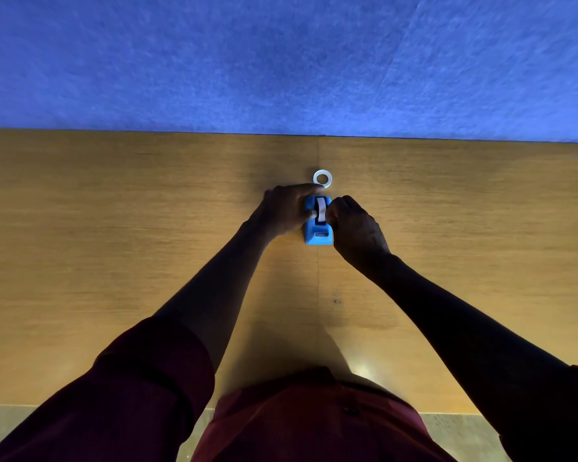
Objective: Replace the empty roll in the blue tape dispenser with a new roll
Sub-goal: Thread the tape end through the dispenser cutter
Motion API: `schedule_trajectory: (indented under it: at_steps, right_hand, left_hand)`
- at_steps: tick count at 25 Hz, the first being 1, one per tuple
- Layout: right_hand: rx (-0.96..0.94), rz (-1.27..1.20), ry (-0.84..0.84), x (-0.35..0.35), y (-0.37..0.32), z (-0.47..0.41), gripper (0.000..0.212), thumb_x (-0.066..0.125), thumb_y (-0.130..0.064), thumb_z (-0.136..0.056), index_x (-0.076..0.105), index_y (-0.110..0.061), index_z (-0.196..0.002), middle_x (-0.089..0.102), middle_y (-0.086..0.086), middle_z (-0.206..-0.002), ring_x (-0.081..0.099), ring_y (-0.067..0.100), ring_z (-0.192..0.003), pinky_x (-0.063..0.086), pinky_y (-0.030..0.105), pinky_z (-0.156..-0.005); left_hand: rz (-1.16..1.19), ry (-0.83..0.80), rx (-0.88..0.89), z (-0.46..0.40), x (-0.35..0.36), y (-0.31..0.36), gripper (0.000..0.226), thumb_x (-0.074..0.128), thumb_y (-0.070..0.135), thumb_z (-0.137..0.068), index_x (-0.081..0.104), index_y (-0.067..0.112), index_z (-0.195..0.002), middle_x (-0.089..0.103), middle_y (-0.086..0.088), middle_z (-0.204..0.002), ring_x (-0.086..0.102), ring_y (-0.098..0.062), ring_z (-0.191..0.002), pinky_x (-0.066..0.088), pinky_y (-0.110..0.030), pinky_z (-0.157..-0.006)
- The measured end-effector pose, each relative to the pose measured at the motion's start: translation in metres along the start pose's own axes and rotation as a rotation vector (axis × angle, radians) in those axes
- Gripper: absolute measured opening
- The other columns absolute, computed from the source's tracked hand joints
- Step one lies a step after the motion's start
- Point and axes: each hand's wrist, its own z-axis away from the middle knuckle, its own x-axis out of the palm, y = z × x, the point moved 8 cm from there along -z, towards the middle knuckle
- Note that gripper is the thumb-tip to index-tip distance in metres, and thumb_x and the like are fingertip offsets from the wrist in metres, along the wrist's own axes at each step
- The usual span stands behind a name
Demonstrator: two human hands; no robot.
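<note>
Both hands, left [286, 208] and right [354, 221], grip the dispenser's [318, 236] sides; a ring [322, 178] lies just beyond.

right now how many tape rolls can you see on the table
2. One roll sits in the blue tape dispenser, between the left hand and right hand. The other roll lies flat on the table just beyond the dispenser. The hands may hide more.

A wood-grain surface [114, 228] with a thin centre seam meets a blue felt-like wall panel [214, 61] behind, pale floor [0, 425] shows at the near edge, and the light is dim.
</note>
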Motion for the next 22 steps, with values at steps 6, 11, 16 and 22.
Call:
schedule_trajectory:
  at_steps: [6, 11, 16, 22]
  right_hand:
    - [0.038, -0.063, 0.038, -0.007, 0.001, -0.007, 0.025, 0.055, -0.006, -0.093, 0.040, -0.023, -0.084, 0.049, -0.005, -0.083, 0.050, 0.014, -0.061, 0.041, 0.030, -0.053]
    - [0.014, -0.059, 0.049, -0.008, 0.001, -0.009, 0.030, 0.055, -0.002, -0.091, 0.038, -0.026, -0.083, 0.046, -0.007, -0.083, 0.047, 0.010, -0.059, 0.033, 0.023, -0.050]
    - [0.016, -0.034, 0.056, -0.009, 0.000, -0.008, 0.024, 0.053, -0.003, -0.092, 0.041, -0.022, -0.084, 0.047, -0.005, -0.077, 0.043, 0.011, -0.058, 0.029, 0.023, -0.050]
    - [0.094, -0.279, 0.161, -0.022, 0.005, -0.003, 0.014, 0.053, -0.033, -0.102, 0.051, -0.019, -0.103, 0.060, -0.009, -0.090, 0.058, 0.007, -0.072, 0.039, 0.017, -0.054]
  left_hand:
    - [-0.156, 0.027, 0.016, -0.001, 0.004, 0.004, 0.064, 0.077, 0.052, -0.081, 0.058, 0.030, -0.138, 0.066, 0.009, -0.135, 0.059, -0.015, -0.126, 0.037, -0.053, -0.112]
    - [-0.104, 0.092, 0.063, -0.003, -0.001, 0.008, 0.053, 0.078, 0.045, -0.082, 0.063, 0.026, -0.129, 0.073, 0.006, -0.122, 0.066, -0.015, -0.113, 0.047, -0.047, -0.103]
    - [-0.010, 0.099, 0.054, -0.004, -0.003, 0.009, 0.051, 0.084, 0.039, -0.076, 0.065, 0.027, -0.122, 0.074, 0.006, -0.114, 0.069, -0.012, -0.102, 0.054, -0.029, -0.080]
    - [0.055, 0.141, 0.090, 0.000, -0.007, 0.013, 0.054, 0.084, 0.039, -0.079, 0.062, 0.025, -0.126, 0.074, 0.003, -0.116, 0.070, -0.011, -0.103, 0.061, -0.036, -0.083]
